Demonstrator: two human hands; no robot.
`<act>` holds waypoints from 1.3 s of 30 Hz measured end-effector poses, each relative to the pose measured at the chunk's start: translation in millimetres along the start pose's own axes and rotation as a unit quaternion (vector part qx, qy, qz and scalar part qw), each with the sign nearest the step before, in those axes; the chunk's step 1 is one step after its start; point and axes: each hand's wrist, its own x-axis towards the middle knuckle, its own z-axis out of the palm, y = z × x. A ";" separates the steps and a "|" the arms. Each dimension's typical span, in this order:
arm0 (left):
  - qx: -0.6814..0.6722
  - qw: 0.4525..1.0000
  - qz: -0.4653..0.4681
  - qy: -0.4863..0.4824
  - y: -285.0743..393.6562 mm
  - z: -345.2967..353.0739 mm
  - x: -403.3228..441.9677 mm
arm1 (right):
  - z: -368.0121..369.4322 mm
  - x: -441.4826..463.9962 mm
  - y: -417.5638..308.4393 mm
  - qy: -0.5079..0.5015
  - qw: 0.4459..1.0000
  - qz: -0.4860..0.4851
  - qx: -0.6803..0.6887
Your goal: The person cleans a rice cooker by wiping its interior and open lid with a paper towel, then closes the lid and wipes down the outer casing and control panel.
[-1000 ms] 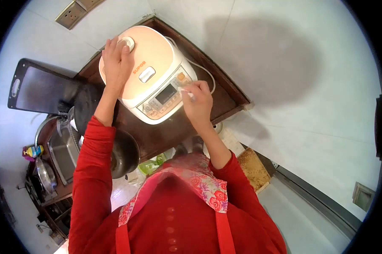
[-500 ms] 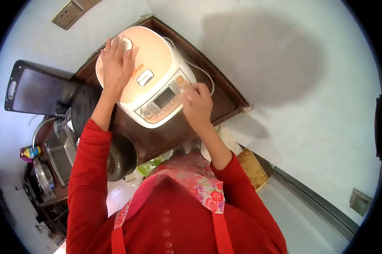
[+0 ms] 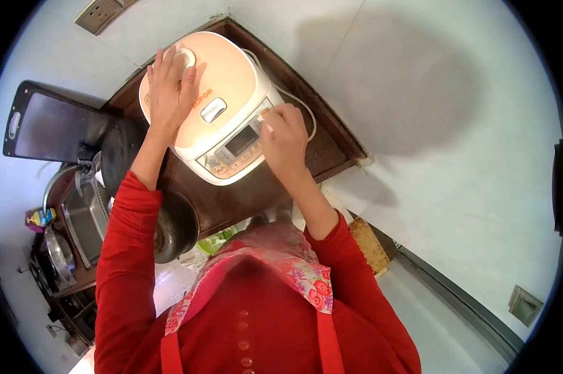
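Observation:
A white rice cooker (image 3: 231, 81) with a peach-coloured lid stands closed on a dark wooden counter. My left hand (image 3: 171, 93) lies flat on the lid, fingers stretched, beside the round white steam vent (image 3: 186, 57). The oblong lid button (image 3: 213, 110) sits nearer the front. At the right end of the control panel (image 3: 237, 148), my right hand (image 3: 284, 140) is closed, with curled fingers against the panel by an orange button. A small whitish bit shows at its fingers; I cannot make out what it is. The panel's display is dark.
A power cord (image 3: 299, 103) runs behind the cooker along the counter edge (image 3: 331, 156). Left of it are a dark pan (image 3: 178, 227), an upright cutting board (image 3: 57, 124) and a metal sink (image 3: 85, 215). A wall socket (image 3: 97, 17) is at the top.
My right hand has shifted slightly up and left along the control panel. My left hand stays on the lid. The whole view has shifted a little.

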 end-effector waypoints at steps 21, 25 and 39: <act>-0.016 1.000 -0.009 0.002 4.4 -2.0 2.1 | 5.6 16.7 4.1 -0.002 0.996 0.062 0.064; -0.024 0.999 0.003 0.023 0.7 3.5 0.8 | 3.7 9.0 -7.2 -0.045 0.992 0.071 0.098; -0.019 0.998 0.008 0.053 1.0 2.9 2.3 | -9.7 40.7 14.3 -0.067 0.989 0.112 0.066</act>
